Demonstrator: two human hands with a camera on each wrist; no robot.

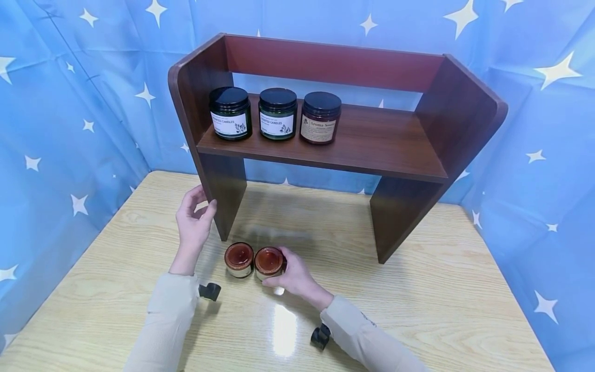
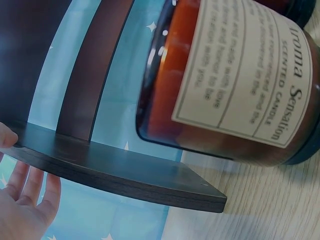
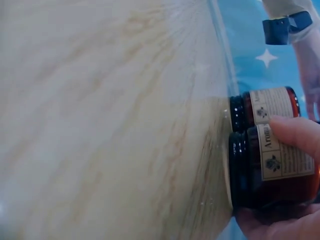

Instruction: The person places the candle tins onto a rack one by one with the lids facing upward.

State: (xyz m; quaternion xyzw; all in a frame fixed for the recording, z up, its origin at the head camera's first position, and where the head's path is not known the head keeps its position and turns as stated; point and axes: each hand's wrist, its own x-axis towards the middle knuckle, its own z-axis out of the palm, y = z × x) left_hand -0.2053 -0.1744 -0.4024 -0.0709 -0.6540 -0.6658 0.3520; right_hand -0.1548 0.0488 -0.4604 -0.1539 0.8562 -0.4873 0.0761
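Standing upended on table (image 1: 455,289): amber jar (image 1: 269,260), pinched by right hand (image 1: 296,275); neighbouring jar (image 1: 239,258) could be knocked by a sideways slip. Left hand (image 1: 192,219) is loosely curved at the shelf (image 1: 372,139); its grip cannot be told.

amber jars (image 1: 239,262) (image 1: 268,263) (image 1: 318,129): 3 | green jars (image 1: 231,121) (image 1: 277,124): 2 | grips (image 1: 193,219) (image 1: 295,274): 2 | shelf unit (image 1: 376,139): 1 | table (image 1: 441,294): 1

Left hand (image 1: 194,217) curled, right hand (image 1: 295,274) gripping

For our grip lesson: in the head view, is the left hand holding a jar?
No, the left hand is at the shelf, apart from every jar.
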